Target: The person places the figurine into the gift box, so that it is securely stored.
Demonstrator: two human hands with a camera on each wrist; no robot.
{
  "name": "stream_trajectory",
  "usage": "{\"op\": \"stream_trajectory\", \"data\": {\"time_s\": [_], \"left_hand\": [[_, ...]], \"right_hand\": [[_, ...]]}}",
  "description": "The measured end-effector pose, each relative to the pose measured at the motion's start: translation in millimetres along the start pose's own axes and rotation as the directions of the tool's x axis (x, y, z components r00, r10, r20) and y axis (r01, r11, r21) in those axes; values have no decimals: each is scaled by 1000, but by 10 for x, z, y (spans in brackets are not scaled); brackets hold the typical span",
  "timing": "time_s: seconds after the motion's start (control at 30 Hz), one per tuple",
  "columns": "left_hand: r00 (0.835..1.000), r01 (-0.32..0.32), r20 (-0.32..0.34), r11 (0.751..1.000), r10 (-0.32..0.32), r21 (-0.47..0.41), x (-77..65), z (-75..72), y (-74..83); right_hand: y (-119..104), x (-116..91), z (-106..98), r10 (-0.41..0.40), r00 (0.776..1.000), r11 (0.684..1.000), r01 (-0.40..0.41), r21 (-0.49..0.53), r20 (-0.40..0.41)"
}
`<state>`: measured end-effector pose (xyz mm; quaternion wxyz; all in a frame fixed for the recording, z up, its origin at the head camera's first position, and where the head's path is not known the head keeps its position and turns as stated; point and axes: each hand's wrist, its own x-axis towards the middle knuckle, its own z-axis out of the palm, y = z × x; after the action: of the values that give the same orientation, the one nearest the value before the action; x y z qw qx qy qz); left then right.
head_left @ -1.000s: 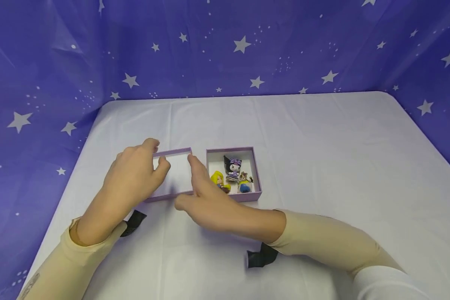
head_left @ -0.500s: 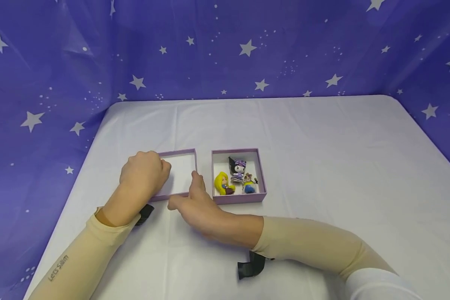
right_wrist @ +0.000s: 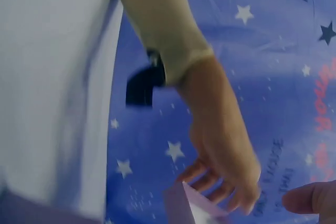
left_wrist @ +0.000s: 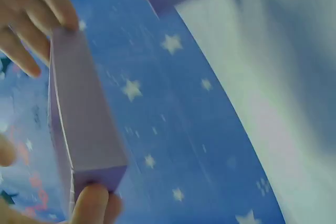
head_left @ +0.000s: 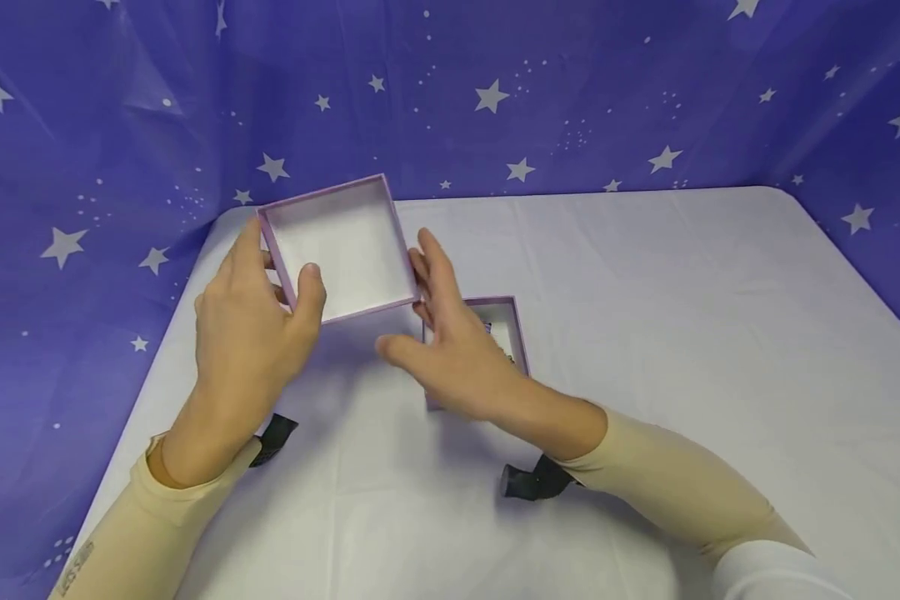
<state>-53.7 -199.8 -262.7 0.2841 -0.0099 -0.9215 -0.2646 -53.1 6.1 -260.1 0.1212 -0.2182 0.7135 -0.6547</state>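
Above the table my left hand holds up a shallow purple box lid, its white inside tilted toward me. The left thumb lies over the near left corner, the other fingers behind the left wall. My right hand touches the right wall with extended fingers, its thumb held away. In the left wrist view the lid stands between both hands, left fingertips on one corner. A matching purple box sits beneath the right hand, which hides most of the figurines inside; only small bits show.
A white cloth covers the table. Behind and at the sides hangs a purple curtain with stars. Black wrist mounts stick out below both sleeves.
The lid was lying flat left of the box; it has been lifted and tilted by the left hand. My right hand has moved up and right, now covering the figurines.
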Motion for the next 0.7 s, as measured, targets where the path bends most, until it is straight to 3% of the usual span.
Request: {"op": "stream_trajectory", "data": {"time_s": [0.07,0.17,0.27,0.33,0.43,0.5,0.53,0.63,0.7], "left_hand": [[999,-35,-16,988,33,-149,-42,7,90],[997,-75,4,932,81,-353,-119,54,187],[990,-105,26,843,139,-527,-194,139,261],[986,-85,57,772,154,-630,-236,197,307],[982,5,127,653,139,-757,-291,273,362],[976,66,176,603,126,-795,-323,317,384],[973,80,194,599,129,-797,-335,340,393],[960,87,238,658,144,-748,-370,391,402],[949,89,267,667,170,-740,-383,415,413]], "right_hand": [[-21,-27,-131,-74,997,997,73,-17,-19],[-28,-65,-316,-125,992,992,125,-14,-27],[-14,-124,-499,-157,987,987,157,-24,-26],[9,-172,-613,-171,985,985,170,-29,-18],[54,-251,-754,-182,983,983,182,-39,-4],[85,-311,-827,-179,984,982,179,-63,3],[99,-343,-860,-172,985,981,172,-84,6],[151,-434,-949,-143,990,979,143,-143,5],[196,-487,-1008,-123,992,978,121,-170,-2]]}}
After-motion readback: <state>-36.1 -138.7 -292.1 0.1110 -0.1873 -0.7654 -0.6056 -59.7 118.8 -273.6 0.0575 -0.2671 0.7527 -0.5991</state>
